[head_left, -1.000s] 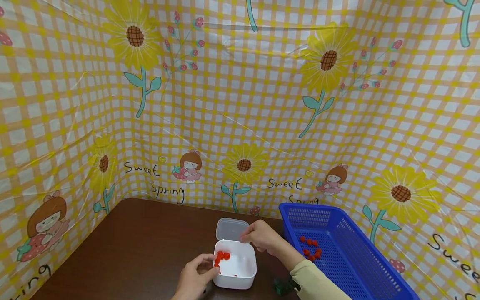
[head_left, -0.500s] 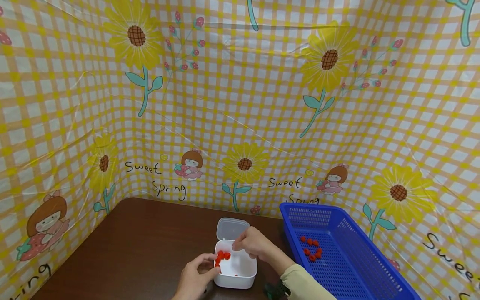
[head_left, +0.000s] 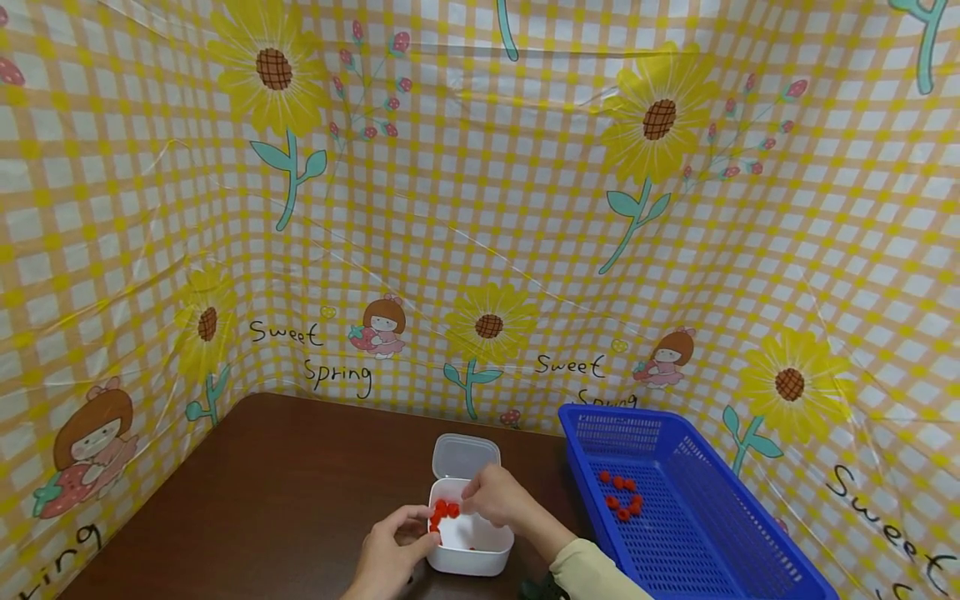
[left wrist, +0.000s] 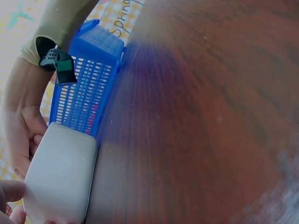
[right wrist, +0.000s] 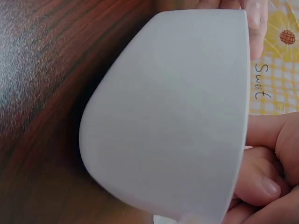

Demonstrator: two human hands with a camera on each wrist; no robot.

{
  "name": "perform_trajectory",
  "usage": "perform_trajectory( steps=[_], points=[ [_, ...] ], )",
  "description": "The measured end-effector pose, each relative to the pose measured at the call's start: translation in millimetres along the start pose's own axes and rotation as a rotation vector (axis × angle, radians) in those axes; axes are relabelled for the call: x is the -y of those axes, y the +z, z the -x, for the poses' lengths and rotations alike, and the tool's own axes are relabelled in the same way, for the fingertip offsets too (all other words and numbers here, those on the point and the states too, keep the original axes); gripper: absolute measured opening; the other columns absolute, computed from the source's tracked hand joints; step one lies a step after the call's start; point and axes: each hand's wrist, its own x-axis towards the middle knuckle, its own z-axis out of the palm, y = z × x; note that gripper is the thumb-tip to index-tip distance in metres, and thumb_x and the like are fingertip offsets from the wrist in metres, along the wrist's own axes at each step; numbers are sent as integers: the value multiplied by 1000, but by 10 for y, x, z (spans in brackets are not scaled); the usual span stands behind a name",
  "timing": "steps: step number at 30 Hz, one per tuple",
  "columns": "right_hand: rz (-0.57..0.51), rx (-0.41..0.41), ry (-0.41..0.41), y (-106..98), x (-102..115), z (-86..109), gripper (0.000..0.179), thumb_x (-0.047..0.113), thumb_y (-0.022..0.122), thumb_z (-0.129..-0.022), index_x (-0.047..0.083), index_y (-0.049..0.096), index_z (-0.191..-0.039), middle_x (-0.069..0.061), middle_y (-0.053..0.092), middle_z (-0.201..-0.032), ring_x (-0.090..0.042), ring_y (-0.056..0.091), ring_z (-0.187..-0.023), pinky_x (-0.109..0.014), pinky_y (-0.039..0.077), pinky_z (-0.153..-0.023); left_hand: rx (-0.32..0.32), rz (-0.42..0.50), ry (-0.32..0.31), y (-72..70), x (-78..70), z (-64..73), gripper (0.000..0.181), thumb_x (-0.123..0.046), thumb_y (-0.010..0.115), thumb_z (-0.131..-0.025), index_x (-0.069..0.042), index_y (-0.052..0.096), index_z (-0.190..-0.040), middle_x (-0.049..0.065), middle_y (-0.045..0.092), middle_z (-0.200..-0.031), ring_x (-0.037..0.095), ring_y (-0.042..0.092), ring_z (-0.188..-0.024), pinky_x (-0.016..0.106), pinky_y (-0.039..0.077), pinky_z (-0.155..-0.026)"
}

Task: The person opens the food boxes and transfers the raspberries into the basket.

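A white square box [head_left: 480, 564] stands on the table, with several small red berry-like pieces [head_left: 447, 509] inside its left part. My left hand [head_left: 392, 550] grips the box's left side, thumb and fingers at the rim. My right hand [head_left: 497, 498] reaches over the right rim, fingers curled and fingertips dipped inside; I cannot tell whether they pinch anything. In the right wrist view the box's wall [right wrist: 173, 107] hides the fingertips of the right hand [right wrist: 266, 182]. The left wrist view shows the box's outer side [left wrist: 63, 172] between both hands.
A translucent lid [head_left: 467, 456] lies right behind the box. To the right, a blue plastic basket [head_left: 720, 517] holds several more red pieces [head_left: 624, 503]. The brown table [head_left: 300, 467] meets a checked, sunflower-printed cloth [head_left: 420, 208] at the back and sides.
My right hand has moved left and down, from the box's back right corner into the box. The left hand has stayed at the left rim.
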Motion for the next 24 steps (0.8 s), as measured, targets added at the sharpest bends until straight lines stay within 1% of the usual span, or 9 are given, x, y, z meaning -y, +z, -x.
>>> perform_trajectory(
  steps=[2,4,6,9,13,17,24],
  points=[
    [27,-20,-24,26,20,2,13,4,78,-80,-4,74,-89,-7,64,-72,-12,44,-49,-24,38,-41,0,-3,5,-5,0,-2,33,-16,80,-83,-6,70,-113,6,68,-93,10,63,-75,22,50,-66],
    [59,-32,-55,52,31,3,14,3,78,-78,-6,74,-88,-8,66,-74,-15,51,-56,-27,44,-47,1,-2,8,-11,-2,-3,33,-16,80,-83,-6,70,-113,7,69,-94,10,64,-75,22,50,-65],
    [88,-42,-89,74,38,6,16,3,78,-76,-7,73,-87,-10,68,-76,-17,56,-62,-30,48,-52,3,-1,5,-16,-4,-1,33,-16,80,-83,-6,70,-113,7,69,-94,11,64,-76,22,50,-65],
    [121,-51,-122,103,37,14,14,3,79,-74,-7,74,-83,-10,69,-76,-17,55,-64,-29,47,-56,9,1,-3,-22,-2,2,33,-16,80,-83,-6,70,-113,6,69,-94,13,64,-76,23,50,-66],
    [144,-66,-151,141,29,21,8,3,78,-73,-3,73,-74,-3,64,-66,-13,47,-59,-26,39,-52,10,2,-6,-30,0,5,33,-16,80,-83,-7,70,-114,6,69,-94,13,64,-76,23,50,-66],
    [153,-85,-176,201,17,12,8,3,78,-71,0,72,-67,3,57,-58,-11,42,-55,-24,35,-50,5,8,-3,-39,-7,6,32,-16,80,-84,-7,70,-113,7,69,-95,14,65,-77,23,50,-65],
    [203,-126,-143,325,-16,19,14,4,75,-70,7,68,-59,6,54,-54,-11,42,-53,-25,35,-49,3,8,7,-36,-7,8,31,-16,80,-83,-7,70,-111,7,69,-94,10,64,-75,22,49,-64]
  ],
)
